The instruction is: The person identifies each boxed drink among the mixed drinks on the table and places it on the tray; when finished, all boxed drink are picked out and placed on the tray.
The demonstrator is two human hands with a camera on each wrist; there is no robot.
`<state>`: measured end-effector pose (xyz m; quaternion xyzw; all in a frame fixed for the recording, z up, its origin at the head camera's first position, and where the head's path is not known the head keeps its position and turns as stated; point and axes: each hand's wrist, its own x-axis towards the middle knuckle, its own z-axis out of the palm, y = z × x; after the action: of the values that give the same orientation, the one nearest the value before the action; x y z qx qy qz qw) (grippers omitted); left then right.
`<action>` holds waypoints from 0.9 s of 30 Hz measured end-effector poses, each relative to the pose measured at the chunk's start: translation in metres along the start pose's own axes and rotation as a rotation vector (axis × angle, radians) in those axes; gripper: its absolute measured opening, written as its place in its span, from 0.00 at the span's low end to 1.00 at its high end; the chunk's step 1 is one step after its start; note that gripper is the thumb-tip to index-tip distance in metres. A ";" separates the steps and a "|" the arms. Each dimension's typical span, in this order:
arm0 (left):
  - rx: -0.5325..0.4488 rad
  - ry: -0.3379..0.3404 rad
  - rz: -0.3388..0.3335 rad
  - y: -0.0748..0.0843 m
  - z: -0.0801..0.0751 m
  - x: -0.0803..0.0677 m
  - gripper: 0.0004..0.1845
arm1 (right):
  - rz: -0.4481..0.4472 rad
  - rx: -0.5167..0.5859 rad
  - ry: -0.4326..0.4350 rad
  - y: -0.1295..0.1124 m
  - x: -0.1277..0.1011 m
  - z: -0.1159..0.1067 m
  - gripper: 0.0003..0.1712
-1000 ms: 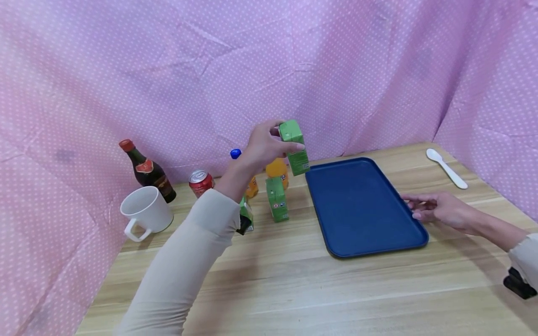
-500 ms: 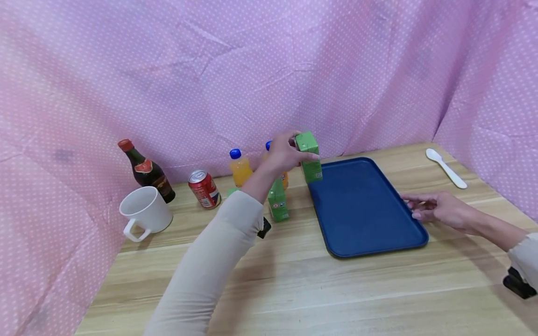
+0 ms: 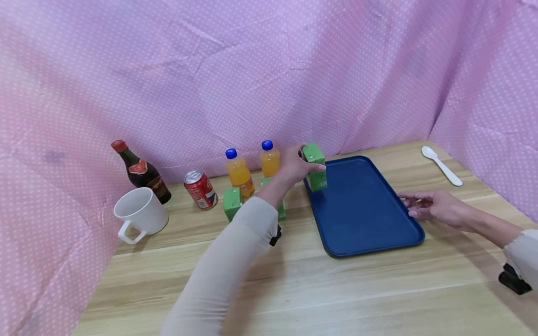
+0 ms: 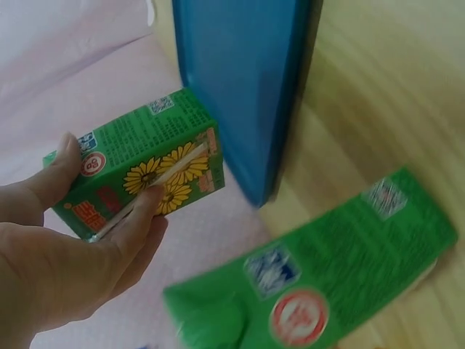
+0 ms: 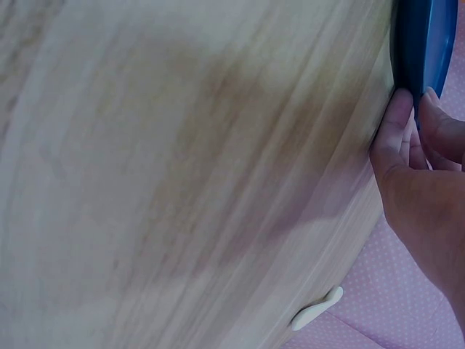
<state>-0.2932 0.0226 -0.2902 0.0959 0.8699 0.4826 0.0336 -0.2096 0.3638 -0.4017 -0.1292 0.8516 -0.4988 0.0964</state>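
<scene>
From my end of the feed, the left hand point(image 3: 292, 164) carries a green cardboard drink carton with yellow flowers on its side point(image 3: 318, 179), pinched between thumb and fingers. Over the last second it has come rightward and down, from in front of the pink cloth to the back left corner of the flat, dark blue rectangular tray point(image 3: 365, 214). It is slightly tilted, and I can't tell whether its base touches the tray or hangs just above it. What that means for the work, as I read it: the carrying is nearly over, but the hold is not given up.

The right hand point(image 3: 445, 210) hasn't shifted — it holds the tray's near-right long edge, thumb and finger on either side of the rim, so I judge the tray steady.

With the beige sleeve point(image 3: 222, 270) swung across, more shows on its left: a clear plastic bottle of orange drink with a blue cap point(image 3: 239, 175), a second such bottle point(image 3: 270, 162) behind the wrist, and a green box-shaped carton standing in front point(image 3: 232, 203). Another green carton point(image 3: 282, 212) is now partly hidden by the forearm. These stand on the pale wooden tabletop point(image 3: 336, 298) — left of the tray, apart from it.
</scene>
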 end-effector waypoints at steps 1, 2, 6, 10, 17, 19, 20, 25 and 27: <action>0.001 0.005 -0.002 -0.002 0.004 0.000 0.28 | -0.001 0.000 -0.003 0.001 0.000 0.000 0.33; 0.003 0.012 -0.006 -0.003 0.007 0.001 0.28 | 0.003 -0.002 0.001 0.001 0.000 0.000 0.34; -0.011 0.022 -0.019 -0.009 0.019 0.003 0.27 | -0.001 -0.015 0.016 0.003 0.001 0.000 0.33; 0.011 0.038 0.000 -0.017 0.028 0.006 0.28 | 0.010 -0.005 0.021 0.002 0.001 0.000 0.33; 0.014 0.013 -0.009 -0.027 0.036 0.007 0.28 | 0.020 -0.005 0.005 0.000 0.000 0.000 0.34; 0.023 0.009 -0.008 -0.028 0.036 0.007 0.28 | 0.018 -0.005 0.003 -0.001 0.000 0.000 0.34; 0.026 0.009 -0.008 -0.028 0.037 0.007 0.28 | 0.017 -0.008 0.004 -0.002 0.000 0.000 0.34; 0.025 0.013 0.011 -0.031 0.038 0.006 0.27 | 0.014 0.001 0.005 -0.003 -0.001 0.001 0.34; 0.036 0.012 0.025 -0.031 0.039 0.006 0.28 | 0.016 0.009 0.004 -0.003 -0.001 0.001 0.34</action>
<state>-0.2973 0.0400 -0.3372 0.1043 0.8774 0.4678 0.0205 -0.2084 0.3615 -0.3993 -0.1208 0.8505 -0.5021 0.0993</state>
